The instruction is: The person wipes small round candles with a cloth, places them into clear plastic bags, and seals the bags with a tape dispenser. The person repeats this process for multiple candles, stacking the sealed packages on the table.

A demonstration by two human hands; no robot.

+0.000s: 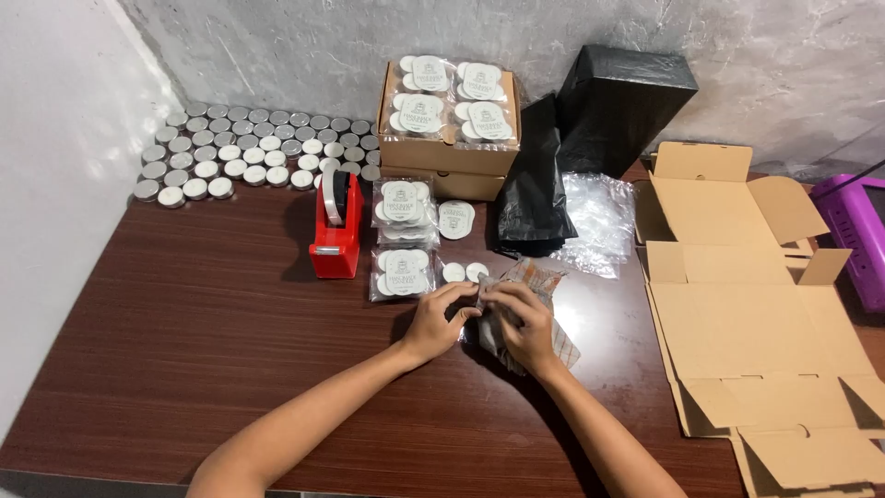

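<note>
Both of my hands meet at the middle of the dark wooden table (203, 332). My left hand (438, 318) and my right hand (525, 323) pinch a small clear plastic packet (502, 309) that lies on a checked cloth or paper; what is inside the packet is hidden by my fingers. Two loose white tealight candles (464, 272) lie just beyond my hands. Sealed packets of white candles (402, 273) are stacked to the left of them, next to a red tape dispenser (335, 231).
Several rows of tealights in metal cups (249, 152) fill the far left corner. A brown box (449, 138) topped with candle packets stands at the back, with black bags (553, 175) and clear plastic bags (595, 221) beside it. Unfolded cardboard boxes (747, 314) lie at right, a purple object (857, 231) beyond.
</note>
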